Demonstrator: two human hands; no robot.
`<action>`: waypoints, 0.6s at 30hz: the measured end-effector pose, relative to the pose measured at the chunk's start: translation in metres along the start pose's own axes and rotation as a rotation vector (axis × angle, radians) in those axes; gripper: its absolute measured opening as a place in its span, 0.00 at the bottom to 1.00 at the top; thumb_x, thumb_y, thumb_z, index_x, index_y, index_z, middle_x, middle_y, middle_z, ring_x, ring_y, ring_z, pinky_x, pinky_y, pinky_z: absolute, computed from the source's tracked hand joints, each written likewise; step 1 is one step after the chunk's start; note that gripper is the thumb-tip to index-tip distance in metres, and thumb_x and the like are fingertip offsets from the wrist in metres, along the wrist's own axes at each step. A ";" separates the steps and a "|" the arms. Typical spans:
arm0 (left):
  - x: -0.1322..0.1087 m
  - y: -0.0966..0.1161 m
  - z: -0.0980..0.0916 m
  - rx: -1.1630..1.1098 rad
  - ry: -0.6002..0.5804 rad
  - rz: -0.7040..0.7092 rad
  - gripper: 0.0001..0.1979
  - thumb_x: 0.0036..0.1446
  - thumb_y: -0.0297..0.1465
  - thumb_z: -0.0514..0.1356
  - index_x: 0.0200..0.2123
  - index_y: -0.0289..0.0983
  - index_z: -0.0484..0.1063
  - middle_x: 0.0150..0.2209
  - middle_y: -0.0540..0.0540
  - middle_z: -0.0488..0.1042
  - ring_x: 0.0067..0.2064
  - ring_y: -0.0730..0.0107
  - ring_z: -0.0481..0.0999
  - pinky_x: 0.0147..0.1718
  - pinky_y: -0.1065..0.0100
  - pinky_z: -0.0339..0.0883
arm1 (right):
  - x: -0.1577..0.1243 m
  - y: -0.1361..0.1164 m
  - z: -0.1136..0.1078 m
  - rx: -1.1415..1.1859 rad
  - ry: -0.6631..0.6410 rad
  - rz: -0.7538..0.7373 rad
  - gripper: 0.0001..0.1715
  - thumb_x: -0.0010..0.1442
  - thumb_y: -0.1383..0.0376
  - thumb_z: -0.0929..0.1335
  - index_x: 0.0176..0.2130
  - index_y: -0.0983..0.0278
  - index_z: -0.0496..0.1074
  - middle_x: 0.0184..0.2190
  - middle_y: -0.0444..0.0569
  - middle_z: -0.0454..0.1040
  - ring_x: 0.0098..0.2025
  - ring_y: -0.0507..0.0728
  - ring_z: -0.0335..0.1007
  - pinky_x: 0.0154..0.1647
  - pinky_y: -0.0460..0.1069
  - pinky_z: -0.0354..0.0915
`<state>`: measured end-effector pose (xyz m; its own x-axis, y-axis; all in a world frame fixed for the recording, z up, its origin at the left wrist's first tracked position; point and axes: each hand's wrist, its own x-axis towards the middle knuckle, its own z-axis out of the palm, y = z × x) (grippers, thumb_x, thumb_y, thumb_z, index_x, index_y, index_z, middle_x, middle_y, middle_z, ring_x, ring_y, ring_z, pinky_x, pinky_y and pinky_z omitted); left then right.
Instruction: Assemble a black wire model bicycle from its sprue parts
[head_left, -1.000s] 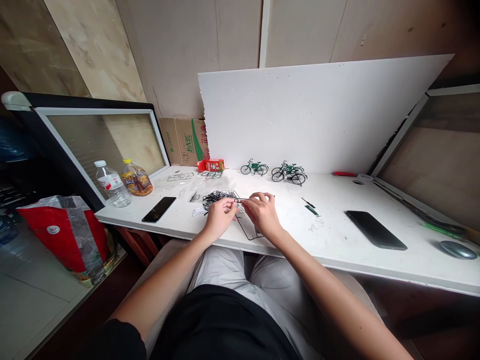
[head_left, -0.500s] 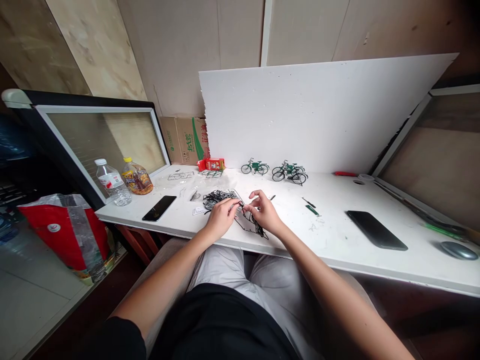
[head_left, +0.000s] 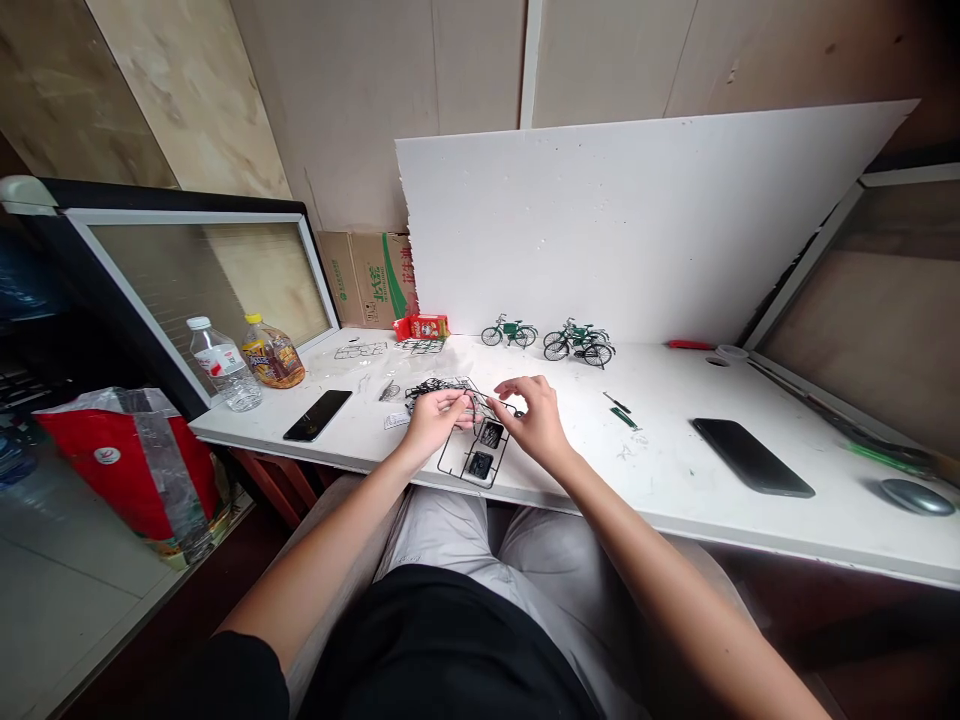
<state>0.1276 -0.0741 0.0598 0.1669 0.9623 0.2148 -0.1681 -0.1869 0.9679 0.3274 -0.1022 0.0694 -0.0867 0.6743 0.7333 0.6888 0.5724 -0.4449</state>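
Observation:
Between my hands a black plastic parts frame [head_left: 443, 467] with small moulded pieces tilts over the front of the white table. My left hand [head_left: 435, 422] is closed, pinching the frame's upper part between thumb and fingers. Thumb and index finger of my right hand [head_left: 538, 418] are closed near the same upper edge, other fingers raised; the tiny spot they pinch is hard to make out. Just behind my left hand lies a pile of black plastic parts [head_left: 435, 386], partly hidden. Farther back stand several assembled toy bicycles, among them a green one [head_left: 510, 331] and a black-wheeled one [head_left: 579, 347].
Left on the table are a phone [head_left: 318, 415], a water bottle [head_left: 223, 362] and a drink bottle [head_left: 271, 352]. To the right lie a small green tool [head_left: 623, 417], a larger phone [head_left: 750, 457] and a mouse [head_left: 916, 496]. A white board [head_left: 637, 220] leans behind.
The parts frame has turned: its broad face with the moulded pieces now shows, hanging lower left. My left hand has moved slightly left, and my right hand slightly right.

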 end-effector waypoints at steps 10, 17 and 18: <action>-0.010 0.014 0.006 -0.086 -0.060 -0.087 0.22 0.57 0.41 0.73 0.47 0.32 0.80 0.47 0.35 0.83 0.40 0.64 0.85 0.39 0.66 0.79 | 0.008 0.015 0.006 0.495 -0.151 0.233 0.24 0.70 0.46 0.67 0.38 0.63 0.79 0.37 0.51 0.82 0.39 0.59 0.76 0.41 0.51 0.69; -0.008 -0.005 0.002 -0.076 -0.215 -0.138 0.22 0.56 0.40 0.74 0.50 0.35 0.83 0.50 0.37 0.83 0.41 0.64 0.83 0.37 0.67 0.79 | 0.010 0.002 0.004 0.471 -0.161 0.166 0.20 0.67 0.49 0.70 0.35 0.62 0.81 0.35 0.51 0.81 0.40 0.59 0.76 0.45 0.53 0.69; -0.008 -0.006 0.001 -0.082 -0.241 -0.148 0.21 0.56 0.40 0.74 0.50 0.35 0.83 0.50 0.37 0.83 0.43 0.62 0.83 0.37 0.66 0.79 | 0.010 0.002 0.003 0.469 -0.169 0.158 0.20 0.67 0.50 0.71 0.34 0.62 0.81 0.34 0.50 0.81 0.40 0.59 0.76 0.45 0.53 0.70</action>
<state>0.1287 -0.0813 0.0523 0.4196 0.9015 0.1062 -0.2013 -0.0217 0.9793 0.3258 -0.0927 0.0740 -0.1497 0.8130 0.5627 0.3097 0.5790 -0.7542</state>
